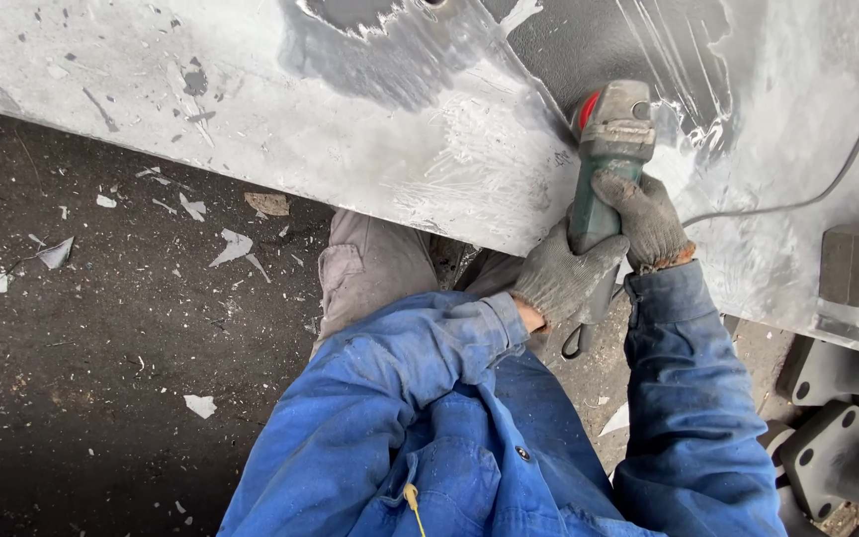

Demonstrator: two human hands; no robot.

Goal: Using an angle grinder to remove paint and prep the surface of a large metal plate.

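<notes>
An angle grinder point(603, 164) is held in both gloved hands against a large grey steel plate point(350, 129), its head set on the bright scratched patch near the plate's lower edge. The left hand point(564, 278) is clamped around the rear of the green body; the right hand point(648, 219) is closed around the body just ahead of it. Judged from the fresh scoring around the head, the surface grinding of the plate seems to be under way, and a steady two-handed grip with the head kept flat would be called for as the patch is widened. The disc itself is hidden beneath the guard, so whether it is spinning cannot be told. A cable point(827, 189) is cut off at the right edge. Pale flakes are scattered on the dark floor point(101, 378). Black perforated brackets point(837, 447) at the lower right are only partly seen.
</notes>
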